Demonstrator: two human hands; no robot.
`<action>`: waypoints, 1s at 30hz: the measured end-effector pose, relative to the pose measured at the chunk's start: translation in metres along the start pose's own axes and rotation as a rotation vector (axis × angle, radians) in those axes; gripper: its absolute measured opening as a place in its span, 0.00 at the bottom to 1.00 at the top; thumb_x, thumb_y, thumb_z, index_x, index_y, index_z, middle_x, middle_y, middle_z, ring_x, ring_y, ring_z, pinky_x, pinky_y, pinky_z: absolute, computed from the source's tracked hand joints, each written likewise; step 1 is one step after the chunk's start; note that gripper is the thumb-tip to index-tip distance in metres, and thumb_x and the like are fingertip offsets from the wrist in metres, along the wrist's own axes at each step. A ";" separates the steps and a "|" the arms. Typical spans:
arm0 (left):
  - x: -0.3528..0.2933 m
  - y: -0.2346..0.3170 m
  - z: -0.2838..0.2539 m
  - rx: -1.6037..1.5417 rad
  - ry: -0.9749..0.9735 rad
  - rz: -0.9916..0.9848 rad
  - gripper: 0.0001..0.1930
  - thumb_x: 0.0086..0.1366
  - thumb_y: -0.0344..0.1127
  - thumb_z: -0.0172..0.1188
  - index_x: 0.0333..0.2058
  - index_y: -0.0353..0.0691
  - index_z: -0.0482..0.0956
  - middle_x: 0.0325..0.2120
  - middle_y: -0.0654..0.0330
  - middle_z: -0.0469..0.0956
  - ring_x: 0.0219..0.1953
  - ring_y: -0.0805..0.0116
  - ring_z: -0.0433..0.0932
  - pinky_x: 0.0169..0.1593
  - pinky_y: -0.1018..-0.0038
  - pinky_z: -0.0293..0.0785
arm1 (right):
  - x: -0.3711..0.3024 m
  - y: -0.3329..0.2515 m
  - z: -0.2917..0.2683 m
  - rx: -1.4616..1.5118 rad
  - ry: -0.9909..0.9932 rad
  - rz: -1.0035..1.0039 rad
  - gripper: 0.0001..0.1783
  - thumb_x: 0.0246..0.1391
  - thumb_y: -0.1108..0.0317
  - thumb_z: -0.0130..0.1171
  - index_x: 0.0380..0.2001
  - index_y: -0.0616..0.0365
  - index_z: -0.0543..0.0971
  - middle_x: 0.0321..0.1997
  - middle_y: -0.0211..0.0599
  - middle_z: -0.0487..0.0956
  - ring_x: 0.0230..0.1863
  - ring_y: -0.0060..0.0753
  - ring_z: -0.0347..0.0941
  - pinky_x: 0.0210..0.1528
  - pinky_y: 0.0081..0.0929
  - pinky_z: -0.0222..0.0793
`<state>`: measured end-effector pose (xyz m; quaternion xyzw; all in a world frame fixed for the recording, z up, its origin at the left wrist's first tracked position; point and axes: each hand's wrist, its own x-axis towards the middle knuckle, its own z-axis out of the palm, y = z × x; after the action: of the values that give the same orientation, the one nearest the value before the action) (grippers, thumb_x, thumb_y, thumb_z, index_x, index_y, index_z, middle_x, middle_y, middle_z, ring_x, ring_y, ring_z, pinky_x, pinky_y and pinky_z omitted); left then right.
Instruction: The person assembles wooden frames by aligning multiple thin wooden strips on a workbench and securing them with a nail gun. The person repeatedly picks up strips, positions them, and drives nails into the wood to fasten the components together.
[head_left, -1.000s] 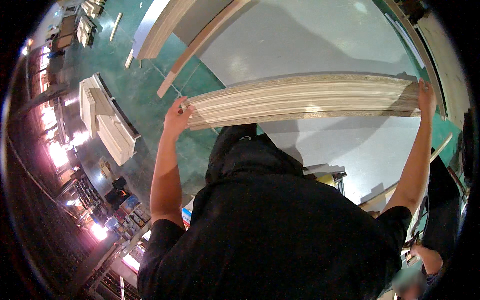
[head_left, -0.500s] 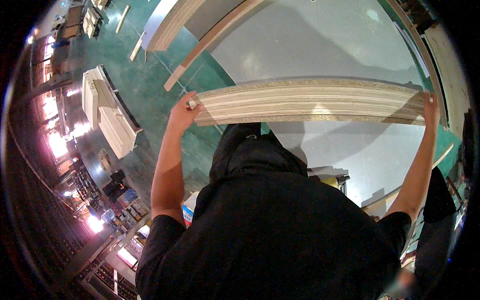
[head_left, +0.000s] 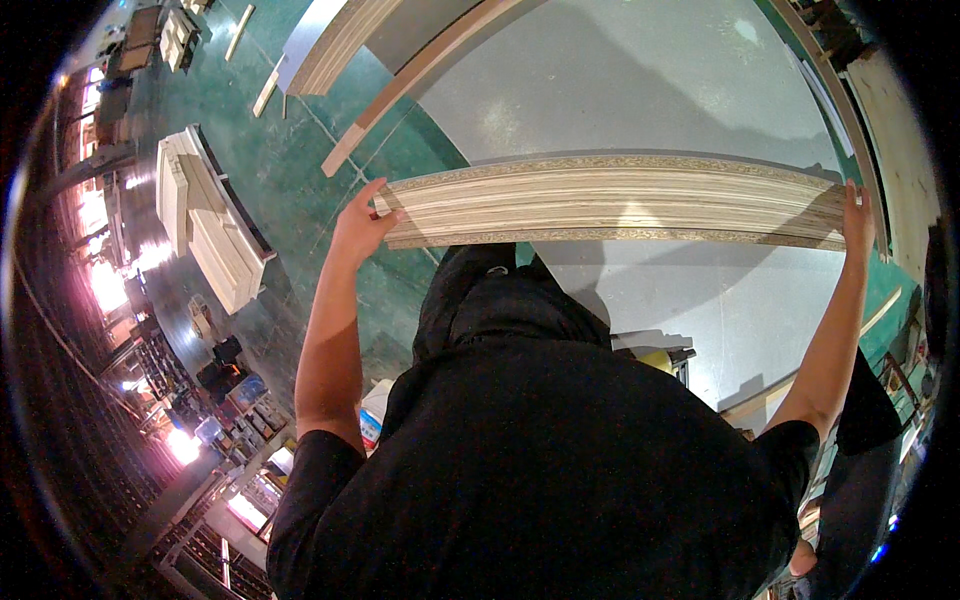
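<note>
A long stack of thin wooden boards [head_left: 610, 205] stretches crosswise in front of my body, its layered edges facing up at me. My left hand [head_left: 365, 222] clasps the left end, with the thumb on the near part and the fingers round the far corner. At the opposite end, my right hand [head_left: 857, 215] presses against the short side; some of its fingers are hidden behind the boards. Under and beyond the stack lies a large grey sheet surface [head_left: 640, 90].
A wooden strip [head_left: 400, 95] runs along the grey surface's far left edge, beside another board stack [head_left: 345, 45]. Pale panels [head_left: 210, 225] lie on the green floor [head_left: 290, 190] at left. A yellow and black tool [head_left: 657, 360] sits near my body. Another person's dark clothing [head_left: 855, 500] shows at lower right.
The whole view has shifted slightly, so the scene sits a little farther left. Both hands keep the same hold on the board stack.
</note>
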<state>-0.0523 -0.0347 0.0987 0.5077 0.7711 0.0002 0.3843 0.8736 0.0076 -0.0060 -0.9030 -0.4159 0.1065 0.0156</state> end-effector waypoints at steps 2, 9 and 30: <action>-0.001 0.001 0.000 0.013 -0.004 -0.023 0.40 0.56 0.41 0.75 0.67 0.45 0.69 0.37 0.50 0.87 0.39 0.63 0.86 0.47 0.69 0.78 | 0.000 -0.001 0.004 0.018 0.032 -0.017 0.43 0.62 0.28 0.47 0.71 0.40 0.63 0.63 0.53 0.77 0.52 0.59 0.81 0.51 0.49 0.81; -0.002 0.010 0.006 0.021 -0.061 0.062 0.55 0.47 0.39 0.81 0.71 0.40 0.58 0.56 0.45 0.79 0.58 0.51 0.78 0.61 0.62 0.73 | 0.036 0.063 0.032 -0.283 0.148 -0.316 0.39 0.65 0.34 0.47 0.71 0.44 0.65 0.66 0.50 0.74 0.62 0.58 0.75 0.59 0.51 0.73; -0.014 0.003 0.007 0.096 -0.059 0.088 0.63 0.40 0.34 0.83 0.73 0.42 0.52 0.59 0.42 0.75 0.63 0.45 0.74 0.65 0.59 0.69 | 0.007 0.004 0.019 -0.083 0.079 -0.065 0.47 0.62 0.25 0.39 0.70 0.50 0.67 0.68 0.56 0.72 0.68 0.62 0.68 0.68 0.55 0.62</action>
<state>-0.0436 -0.0467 0.1029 0.5589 0.7355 -0.0347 0.3815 0.8775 0.0093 -0.0260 -0.8925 -0.4480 0.0528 -0.0020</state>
